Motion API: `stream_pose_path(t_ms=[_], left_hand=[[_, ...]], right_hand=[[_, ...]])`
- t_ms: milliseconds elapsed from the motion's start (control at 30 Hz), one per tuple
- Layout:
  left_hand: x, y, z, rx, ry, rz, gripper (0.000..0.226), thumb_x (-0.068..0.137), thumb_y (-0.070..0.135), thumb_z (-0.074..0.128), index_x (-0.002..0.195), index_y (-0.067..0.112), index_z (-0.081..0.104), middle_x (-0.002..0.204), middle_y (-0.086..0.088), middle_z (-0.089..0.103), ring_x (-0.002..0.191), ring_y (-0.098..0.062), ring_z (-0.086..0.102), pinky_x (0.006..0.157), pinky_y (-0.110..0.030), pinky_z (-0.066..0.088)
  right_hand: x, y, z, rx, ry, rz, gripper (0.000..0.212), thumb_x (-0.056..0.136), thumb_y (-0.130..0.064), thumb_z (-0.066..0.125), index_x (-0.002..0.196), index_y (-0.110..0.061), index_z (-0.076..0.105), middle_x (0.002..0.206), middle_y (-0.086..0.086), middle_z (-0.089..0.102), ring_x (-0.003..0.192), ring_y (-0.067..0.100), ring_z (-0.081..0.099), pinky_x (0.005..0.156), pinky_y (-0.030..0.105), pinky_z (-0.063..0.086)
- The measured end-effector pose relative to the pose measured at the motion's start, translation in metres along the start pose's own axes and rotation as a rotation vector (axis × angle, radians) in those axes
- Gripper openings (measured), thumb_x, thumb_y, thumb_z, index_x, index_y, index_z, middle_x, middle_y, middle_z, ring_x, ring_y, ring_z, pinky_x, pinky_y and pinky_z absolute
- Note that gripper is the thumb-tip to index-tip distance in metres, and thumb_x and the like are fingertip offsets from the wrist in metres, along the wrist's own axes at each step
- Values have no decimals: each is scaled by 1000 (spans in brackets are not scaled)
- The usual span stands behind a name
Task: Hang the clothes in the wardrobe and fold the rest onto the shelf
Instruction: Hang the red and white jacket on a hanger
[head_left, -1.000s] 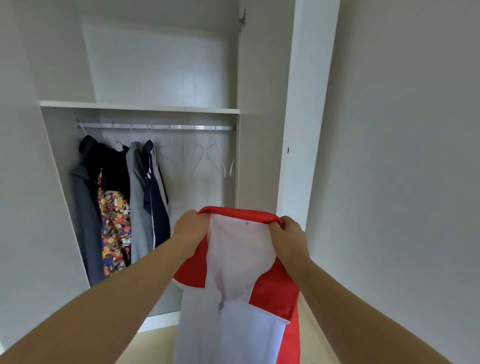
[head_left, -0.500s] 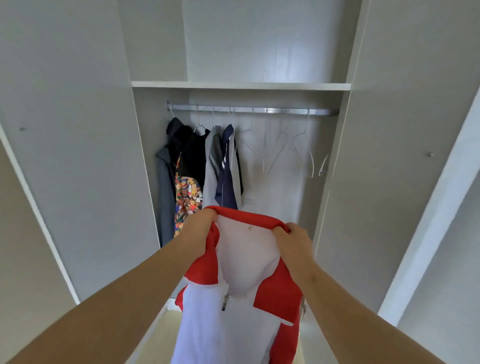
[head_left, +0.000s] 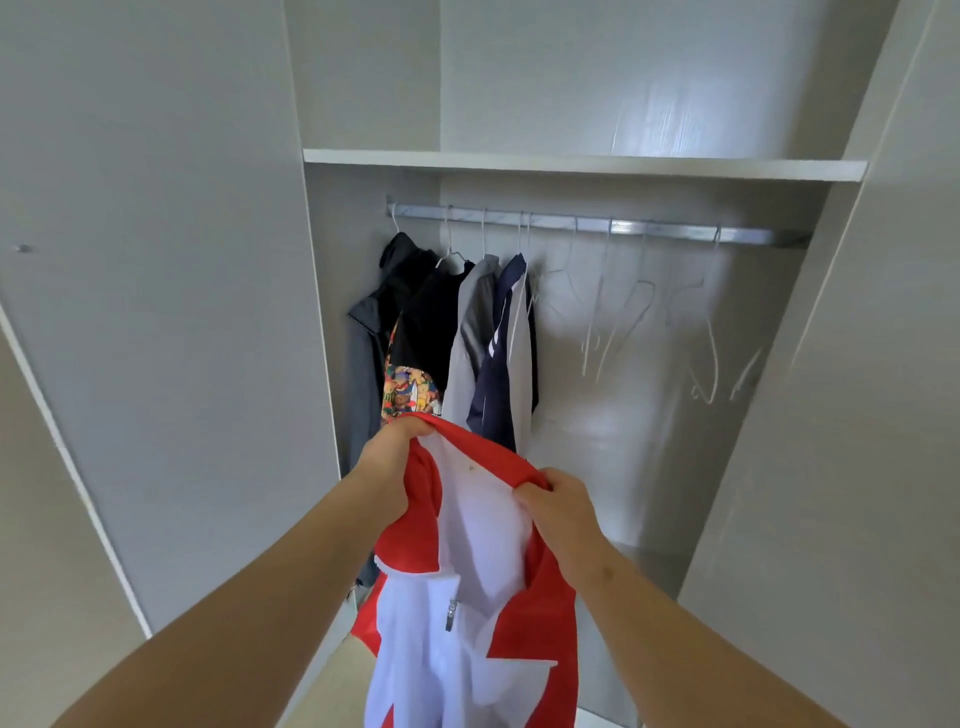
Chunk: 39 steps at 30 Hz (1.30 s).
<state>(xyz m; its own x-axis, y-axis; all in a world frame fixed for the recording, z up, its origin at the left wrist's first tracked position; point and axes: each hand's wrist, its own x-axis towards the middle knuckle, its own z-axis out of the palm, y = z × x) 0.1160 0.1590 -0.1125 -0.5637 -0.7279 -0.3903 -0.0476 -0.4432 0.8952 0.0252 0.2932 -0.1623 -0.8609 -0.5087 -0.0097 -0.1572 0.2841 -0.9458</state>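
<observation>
Wardrobe (head_left: 623, 467) is seen open, with a flat white shelf (head_left: 571, 165) fixed just above a shiny metal rail (head_left: 675, 231). Four garments (head_left: 467, 332) are hung bunched at the rail's left end: dark grey, black with a bright cartoon print, pale grey, navy with white stripes. Thin pale hangers (head_left: 613, 322) are left bare to their right. In front of the opening, a smooth red-and-white jacket (head_left: 467, 519) is held up by its collar. One side is gripped in the left hand (head_left: 397, 447), the other is pinched by the right hand (head_left: 558, 499), and a metal zip pull (head_left: 451, 618) is seen dangling below.
</observation>
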Motion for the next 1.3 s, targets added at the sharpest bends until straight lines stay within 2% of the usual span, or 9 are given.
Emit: stream_pose_path(t_ms=[133, 333, 533, 667, 867, 967, 1067, 1200, 1300], left_hand=[[44, 14, 13, -44, -38, -31, 11, 83, 20, 60, 85, 10, 60, 78, -10, 63, 70, -27, 57, 58, -33, 41], [115, 48, 30, -30, -157, -81, 21, 86, 19, 58, 68, 9, 60, 46, -6, 64, 60, -24, 57, 51, -30, 39], [185, 90, 41, 63, -272, -67, 22, 86, 25, 59, 73, 9, 66, 53, -6, 68, 48, -22, 64, 46, -26, 45], [215, 104, 51, 85, -305, -34, 19, 84, 26, 63, 81, 9, 69, 63, -8, 71, 64, -24, 64, 53, -30, 47], [263, 123, 74, 57, -301, -27, 18, 83, 24, 64, 80, 7, 68, 58, -8, 69, 64, -24, 64, 52, -29, 47], [284, 133, 80, 16, -251, -42, 21, 82, 24, 64, 72, 6, 67, 54, -9, 67, 59, -24, 63, 51, -29, 46], [301, 142, 92, -18, -215, -46, 21, 83, 23, 63, 71, 5, 66, 53, -10, 66, 53, -24, 64, 48, -29, 48], [314, 146, 111, -29, -188, -66, 22, 81, 23, 64, 75, 3, 67, 59, -13, 67, 67, -29, 61, 56, -34, 47], [321, 147, 126, -29, -191, -77, 24, 82, 25, 63, 77, 2, 66, 74, -16, 66, 71, -31, 61, 56, -34, 46]], right_hand=[[42, -4, 9, 80, -66, 29, 4, 79, -5, 54, 78, -7, 57, 69, 8, 45, 64, 19, 39, 59, 28, 33], [121, -28, 35, 213, -123, 26, 13, 82, -6, 57, 82, -16, 65, 79, 3, 66, 73, 17, 61, 66, 25, 47], [200, -58, 55, 336, -37, 16, 14, 89, -12, 54, 97, -20, 62, 91, 2, 63, 76, 13, 59, 62, 22, 45], [233, -63, 56, 384, 63, -9, 11, 89, -11, 53, 92, -20, 59, 85, 1, 62, 73, 14, 56, 63, 23, 46], [301, -62, 46, 321, 202, -36, 20, 90, -13, 53, 109, -17, 54, 105, 0, 54, 91, 14, 51, 82, 28, 41], [332, -69, 46, 247, 176, -23, 43, 92, -18, 51, 133, -14, 41, 109, -3, 47, 97, 13, 47, 86, 29, 37], [360, -77, 47, 242, 101, 23, 51, 95, -18, 47, 142, -12, 30, 99, -5, 46, 75, 4, 44, 78, 24, 36], [386, -78, 49, 221, 62, 76, 56, 96, -13, 45, 146, -10, 21, 130, 16, 46, 78, 11, 48, 68, 22, 42], [399, -79, 47, 220, 19, 106, 56, 95, -12, 47, 145, -11, 23, 129, 19, 49, 93, 21, 51, 85, 34, 47]])
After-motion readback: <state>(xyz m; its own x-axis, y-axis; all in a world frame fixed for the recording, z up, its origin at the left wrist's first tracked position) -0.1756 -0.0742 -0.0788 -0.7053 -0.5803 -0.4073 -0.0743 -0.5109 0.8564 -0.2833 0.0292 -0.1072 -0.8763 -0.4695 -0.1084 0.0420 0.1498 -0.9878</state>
